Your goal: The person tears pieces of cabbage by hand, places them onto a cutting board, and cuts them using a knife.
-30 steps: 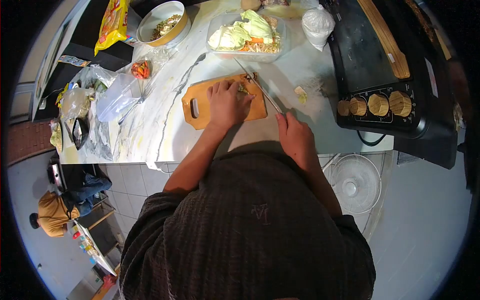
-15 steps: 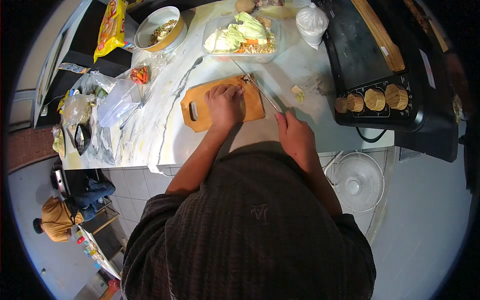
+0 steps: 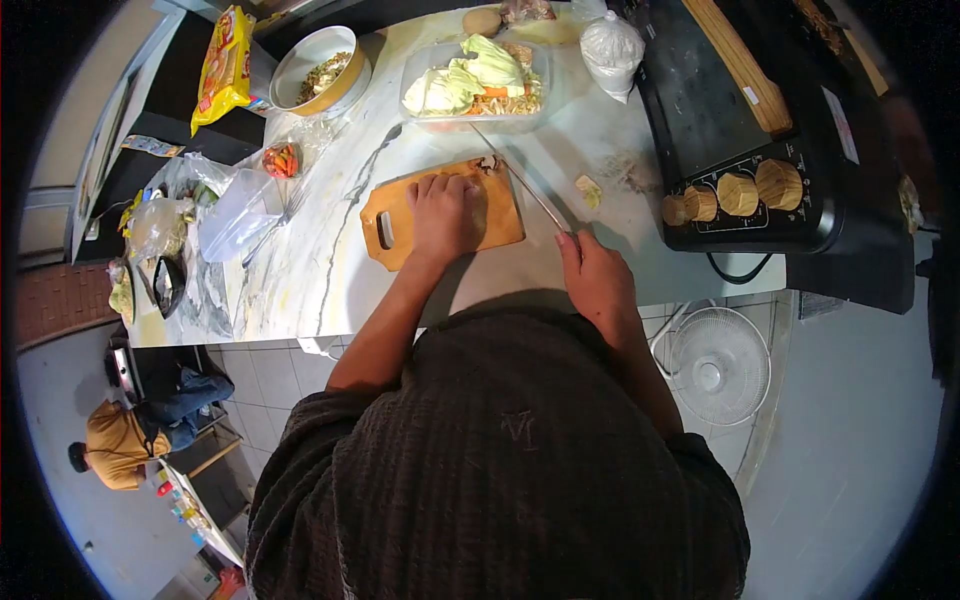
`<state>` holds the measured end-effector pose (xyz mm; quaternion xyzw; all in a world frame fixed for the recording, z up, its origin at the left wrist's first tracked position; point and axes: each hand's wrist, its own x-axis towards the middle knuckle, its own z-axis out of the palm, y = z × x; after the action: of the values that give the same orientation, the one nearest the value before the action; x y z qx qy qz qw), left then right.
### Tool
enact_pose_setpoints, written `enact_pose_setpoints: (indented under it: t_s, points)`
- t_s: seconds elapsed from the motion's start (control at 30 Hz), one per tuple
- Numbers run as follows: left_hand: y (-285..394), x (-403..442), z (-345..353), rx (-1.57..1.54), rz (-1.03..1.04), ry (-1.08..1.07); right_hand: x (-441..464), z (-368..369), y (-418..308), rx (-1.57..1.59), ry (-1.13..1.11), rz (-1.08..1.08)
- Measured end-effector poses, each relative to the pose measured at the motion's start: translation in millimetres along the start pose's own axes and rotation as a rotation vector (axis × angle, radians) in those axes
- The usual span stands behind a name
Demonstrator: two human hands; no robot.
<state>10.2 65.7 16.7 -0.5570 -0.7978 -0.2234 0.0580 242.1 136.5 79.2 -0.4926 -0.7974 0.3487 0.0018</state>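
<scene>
Your right hand [image 3: 602, 278] is gripping the knife [image 3: 538, 198], and your left hand [image 3: 442, 215] is curling over the cutting board [image 3: 497, 216] beside it, can't tell if it's pinching anything. Any move's calling for clear fingertips, imo.

left hand [image 3: 441, 212] lies palm down; right hand [image 3: 598, 277] is closed.
</scene>
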Motion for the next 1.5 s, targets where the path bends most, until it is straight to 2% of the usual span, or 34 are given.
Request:
enact_pose_setpoints:
  t_s: [0.03, 0.1, 0.2, 0.23, 0.3, 0.33, 0.4, 0.43, 0.57, 0.63, 0.77, 0.83, 0.87, 0.93, 0.97, 1.03, 1.13, 1.17, 1.23, 1.27, 1.33, 1.43, 1.47, 1.5]
  points:
    - [-2.4, 7.2, -6.0, 0.0, 0.007, 0.003, 0.1, 0.5, 2.1, -0.005, -0.003, 0.015]
    - [-6.4, 26.6, -18.2, -0.36, -0.074, -0.07, -3.0, -3.8, 1.7, 0.014, 0.004, 0.021]
    - [-5.9, 70.7, -34.8, -0.416, -0.117, 0.008, -7.0, -7.2, 1.4, 0.041, 0.014, 0.03]
    - [-7.8, 84.0, -33.6, -0.417, -0.115, 0.013, -7.7, -8.1, 1.2, 0.052, 0.019, 0.035]
    - [-12.7, 108.8, -28.2, -0.362, 0.061, 0.109, -9.0, -7.3, 2.0, 0.062, 0.051, 0.028]
    - [-16.1, 118.2, -22.9, -0.363, 0.063, 0.113, -9.6, -7.3, 2.1, 0.074, 0.08, 0.024]
    - [-19.5, 130.6, -15.1, -0.212, 0.132, 0.121, -11.6, -10.3, 0.4, 0.073, 0.072, 0.04]
    - [-20.9, 132.9, -11.2, -0.126, 0.111, 0.088, -12.5, -11.7, 0.2, 0.072, 0.059, 0.06]
    - [-24.4, 135.0, -8.3, -0.187, 0.106, 0.012, -13.2, -10.0, 4.7, 0.084, 0.101, 0.046]
    - [-24.1, 136.0, -11.3, -0.284, -0.01, -0.044, -12.3, -9.6, 5.3, 0.061, 0.062, 0.066]
    - [-25.7, 136.8, -14.8, -0.257, 0.03, -0.005, -11.8, -8.7, 3.9, 0.056, 0.04, 0.037]
    - [-21.1, 137.9, -20.7, -0.047, -0.052, -0.147, -11.4, -6.4, 4.9, 0.06, 0.032, 0.047]
    - [-22.9, 135.4, -18.9, -0.049, -0.055, -0.149, -12.1, -7.1, 4.4, 0.057, 0.029, 0.048]
    - [-27.2, 131.0, -15.9, -0.087, 0.144, 0.051, -12.2, -10.2, 2.1, 0.049, 0.012, 0.063]
    - [-26.2, 133.0, -18.9, -0.088, 0.141, 0.053, -12.3, -11.2, 0.9, 0.046, 0.011, 0.062]
    - [-25.5, 138.9, -26.4, -0.11, -0.005, -0.118, -12.8, -12.0, -1.4, 0.077, 0.042, 0.074]
    - [-25.9, 139.5, -32.2, -0.078, -0.014, -0.138, -13.2, -9.7, -0.6, 0.087, 0.067, 0.047]
    - [-30.1, 138.7, -29.2, -0.078, -0.015, -0.138, -13.4, -10.9, -1.2, 0.087, 0.067, 0.046]
    - [-41.1, 137.1, -22.5, -0.037, 0.15, 0.047, -13.5, -13.9, -2.8, 0.051, -0.011, 0.046]
    - [-42.2, 137.0, -25.1, -0.037, 0.15, 0.046, -12.8, -13.5, -2.7, 0.052, -0.012, 0.047]
    - [-44.4, 136.5, -29.5, -0.3, -0.067, -0.082, -11.9, -11.4, -1.9, 0.036, -0.022, 0.066]
    - [-33.4, 136.1, -46.8, -0.206, -0.186, -0.169, -10.8, -6.8, 0.6, 0.044, 0.0, 0.044]
    - [-37.3, 136.0, -43.0, -0.205, -0.187, -0.168, -10.6, -6.9, -0.3, 0.044, -0.001, 0.042]
    - [-42.0, 136.1, -37.0, -0.156, -0.083, -0.035, -10.4, -7.4, -1.4, 0.056, -0.009, 0.046]
